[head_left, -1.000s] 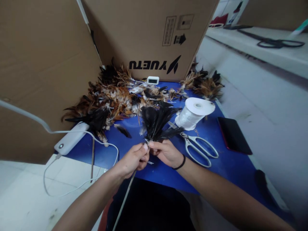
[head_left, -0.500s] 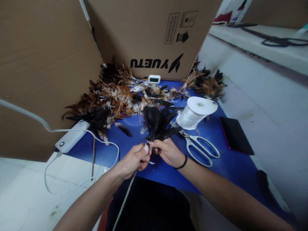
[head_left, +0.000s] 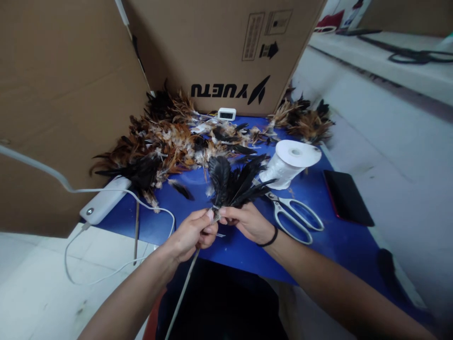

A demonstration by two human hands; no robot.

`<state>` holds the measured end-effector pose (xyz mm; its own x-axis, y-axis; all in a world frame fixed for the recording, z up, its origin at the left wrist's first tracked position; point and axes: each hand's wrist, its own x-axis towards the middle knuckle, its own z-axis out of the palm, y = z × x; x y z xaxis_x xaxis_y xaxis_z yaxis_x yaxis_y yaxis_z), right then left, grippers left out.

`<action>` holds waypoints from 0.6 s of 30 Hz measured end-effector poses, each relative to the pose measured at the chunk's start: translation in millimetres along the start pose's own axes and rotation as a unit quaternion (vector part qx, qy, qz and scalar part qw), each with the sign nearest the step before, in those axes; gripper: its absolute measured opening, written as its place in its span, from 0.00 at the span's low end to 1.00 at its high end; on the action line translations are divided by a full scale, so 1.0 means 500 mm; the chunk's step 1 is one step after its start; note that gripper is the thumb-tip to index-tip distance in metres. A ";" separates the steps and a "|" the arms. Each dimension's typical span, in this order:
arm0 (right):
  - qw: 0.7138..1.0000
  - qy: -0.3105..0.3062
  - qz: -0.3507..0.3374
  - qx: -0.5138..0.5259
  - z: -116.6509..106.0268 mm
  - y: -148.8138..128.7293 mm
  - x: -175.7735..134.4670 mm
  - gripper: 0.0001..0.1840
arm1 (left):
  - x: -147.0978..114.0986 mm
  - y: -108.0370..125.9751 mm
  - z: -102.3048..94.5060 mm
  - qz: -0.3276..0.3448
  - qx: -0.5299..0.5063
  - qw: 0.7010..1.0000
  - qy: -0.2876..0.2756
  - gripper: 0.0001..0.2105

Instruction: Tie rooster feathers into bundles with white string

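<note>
My left hand (head_left: pixel 200 231) is closed around a thin pale stick (head_left: pixel 184 293), which runs down toward my lap. Black feathers (head_left: pixel 233 182) fan out upward from the stick's top end, just above my fingers. My right hand (head_left: pixel 246 221), with a dark band at the wrist, pinches at the base of the feathers beside my left fingertips; a bit of white strip shows there. What exactly lies between the right fingers is partly hidden. White-handled scissors (head_left: pixel 297 217) lie right of my right hand, near a spool of white ribbon (head_left: pixel 283 167).
Brown and black feathers (head_left: pixel 166 141) are heaped at the table's back left, another bunch (head_left: pixel 307 123) at the back right. A white power bank (head_left: pixel 105 202) with a cable sits left, a phone (head_left: pixel 348 197) right. Cardboard boxes (head_left: pixel 212 42) stand behind the blue table (head_left: pixel 240 255).
The black feathers have spread wider, some leaning further to the right. Both hands stay together at the feather base, with only a slight shift of the fingers.
</note>
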<state>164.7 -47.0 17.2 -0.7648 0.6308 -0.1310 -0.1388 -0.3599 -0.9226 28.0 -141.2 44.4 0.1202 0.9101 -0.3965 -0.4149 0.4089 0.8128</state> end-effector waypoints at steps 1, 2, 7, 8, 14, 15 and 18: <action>1.000 0.005 0.001 0.002 0.000 0.001 0.000 0.13 | -0.001 0.001 -0.001 -0.001 -0.007 1.000 -0.003 0.14; 1.000 0.011 0.003 0.005 0.000 0.002 0.000 0.13 | -0.001 0.001 -0.001 -0.002 -0.011 1.000 -0.005 0.14; 0.999 0.040 0.017 0.016 0.005 0.002 0.003 0.13 | -0.001 0.001 -0.001 -0.002 0.001 1.000 0.001 0.14; 0.999 0.047 0.017 0.017 0.006 0.002 0.003 0.14 | -0.001 0.000 0.000 -0.002 0.011 1.000 0.004 0.14; 0.996 0.080 0.025 0.021 0.017 -0.006 0.002 0.14 | 0.001 -0.001 0.006 -0.010 0.065 0.998 0.022 0.16; 0.996 0.080 0.026 0.026 0.018 -0.008 0.001 0.14 | 0.001 -0.001 0.007 -0.012 0.066 0.998 0.018 0.16; 0.996 0.080 0.032 0.029 0.017 -0.010 0.000 0.13 | 0.000 -0.001 0.006 -0.018 0.054 0.998 0.008 0.16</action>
<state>160.2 -50.9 25.0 -0.6640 0.7052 -0.2485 -0.1332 -0.4386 -0.8887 30.9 -141.1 45.4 0.1190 0.8940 -0.4320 -0.3108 0.4468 0.8389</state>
